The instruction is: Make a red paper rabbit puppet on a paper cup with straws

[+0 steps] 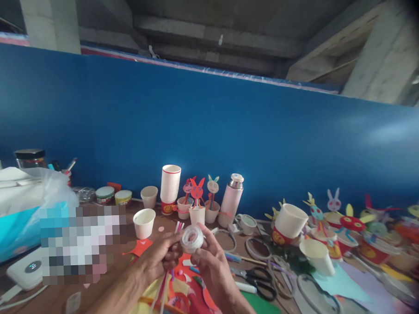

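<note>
A roll of clear tape [191, 247] is between my two hands above the table, its round face turned towards me. My left hand [164, 252] has its fingertips closed on the roll's left edge, with the other fingers curled. On the right edge, the thumb and fingers of my right hand [211, 260] grip the same roll. Pink and white straws [162, 291] pass beneath my left hand; whether it also holds them I cannot tell. Under both hands lie coloured paper scraps, including a yellow piece [141, 312] and red ones [199, 300].
Black scissors [261, 279] and a green sheet [263, 309] lie to the right. Paper cups, among them a tall stack [171, 184], stand behind my hands beside a pink flask [231, 200]. Several rabbit-figure cups [326, 235] crowd the right. A white power bank [25, 271] sits left.
</note>
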Tool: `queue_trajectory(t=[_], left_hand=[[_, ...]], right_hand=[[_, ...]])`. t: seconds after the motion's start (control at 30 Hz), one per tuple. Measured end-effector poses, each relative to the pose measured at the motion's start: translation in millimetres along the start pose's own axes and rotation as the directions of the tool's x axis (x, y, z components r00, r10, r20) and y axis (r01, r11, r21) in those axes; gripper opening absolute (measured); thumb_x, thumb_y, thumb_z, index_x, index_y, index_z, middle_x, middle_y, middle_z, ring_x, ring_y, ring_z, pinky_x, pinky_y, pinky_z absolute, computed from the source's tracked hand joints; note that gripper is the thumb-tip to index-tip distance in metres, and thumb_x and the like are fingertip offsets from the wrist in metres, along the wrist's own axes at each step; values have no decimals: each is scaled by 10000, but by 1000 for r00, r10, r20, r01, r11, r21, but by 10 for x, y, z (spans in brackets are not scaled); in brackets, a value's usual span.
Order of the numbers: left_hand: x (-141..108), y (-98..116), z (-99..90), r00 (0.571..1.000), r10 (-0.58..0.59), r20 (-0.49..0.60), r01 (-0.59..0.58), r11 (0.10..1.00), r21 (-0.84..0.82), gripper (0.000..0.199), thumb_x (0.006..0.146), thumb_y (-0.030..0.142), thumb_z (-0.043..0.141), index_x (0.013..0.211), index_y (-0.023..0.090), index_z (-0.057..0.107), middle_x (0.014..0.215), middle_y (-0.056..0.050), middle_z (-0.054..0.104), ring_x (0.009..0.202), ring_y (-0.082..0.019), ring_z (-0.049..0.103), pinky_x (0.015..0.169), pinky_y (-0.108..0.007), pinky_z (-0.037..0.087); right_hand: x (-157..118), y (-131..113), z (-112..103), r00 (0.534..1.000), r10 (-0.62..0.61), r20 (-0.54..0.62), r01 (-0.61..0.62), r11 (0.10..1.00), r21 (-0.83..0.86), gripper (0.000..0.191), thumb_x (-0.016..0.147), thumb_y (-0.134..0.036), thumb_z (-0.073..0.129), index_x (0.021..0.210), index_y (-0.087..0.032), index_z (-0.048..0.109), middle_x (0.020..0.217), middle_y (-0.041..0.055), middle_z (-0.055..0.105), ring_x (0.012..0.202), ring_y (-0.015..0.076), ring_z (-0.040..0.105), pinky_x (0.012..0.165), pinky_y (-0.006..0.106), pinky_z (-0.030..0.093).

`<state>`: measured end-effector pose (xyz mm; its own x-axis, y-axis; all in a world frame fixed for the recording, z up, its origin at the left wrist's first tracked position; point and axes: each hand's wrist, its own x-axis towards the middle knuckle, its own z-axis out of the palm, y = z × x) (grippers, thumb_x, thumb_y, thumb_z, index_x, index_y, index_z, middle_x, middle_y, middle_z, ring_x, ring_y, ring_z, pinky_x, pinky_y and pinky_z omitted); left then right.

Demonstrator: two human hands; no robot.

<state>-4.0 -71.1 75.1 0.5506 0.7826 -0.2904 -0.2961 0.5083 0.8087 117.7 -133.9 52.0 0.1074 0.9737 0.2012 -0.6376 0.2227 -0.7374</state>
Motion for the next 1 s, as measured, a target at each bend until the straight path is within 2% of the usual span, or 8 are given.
queue_trajectory(t=[0.2, 0.4, 0.67, 1.0], left_hand=[[-7, -9, -19, 998, -38, 44, 38, 999, -3, 395, 575, 390, 711, 583, 159, 391, 439, 118, 275, 335, 15, 147, 339, -127, 60], [18, -39, -59, 992, -102, 78, 103, 995, -7, 394, 607, 428, 685, 599, 165, 392, 449, 111, 296, 331, 8, 185, 340, -133, 79], [59, -94, -98, 992, -97, 83, 97, 995, 3, 406, 594, 453, 687, 603, 168, 397, 430, 109, 307, 328, 5, 178, 339, -142, 67], [51, -65, -83, 994, -99, 53, 97, 994, 39, 358, 585, 419, 695, 654, 164, 452, 439, 114, 310, 323, 5, 202, 331, -133, 81]], right_hand=[[11, 5, -19, 998, -8, -64, 7, 1000, -2, 439, 675, -214, 671, 1094, -205, 539, 914, 35, 609, 660, 107, 524, 548, 198, 406], [58, 9, -75, 993, 35, -113, -28, 998, 61, 312, 715, -304, 647, 999, -182, 601, 769, 17, 623, 565, 85, 516, 484, 182, 405], [85, 24, -75, 980, 105, -170, -100, 994, 36, 310, 664, -360, 679, 884, -153, 611, 671, -6, 600, 477, 73, 497, 399, 170, 407], [52, 78, -67, 983, 80, -167, -68, 995, 79, 314, 695, -353, 658, 955, -184, 606, 700, -8, 619, 505, 64, 499, 449, 165, 401]])
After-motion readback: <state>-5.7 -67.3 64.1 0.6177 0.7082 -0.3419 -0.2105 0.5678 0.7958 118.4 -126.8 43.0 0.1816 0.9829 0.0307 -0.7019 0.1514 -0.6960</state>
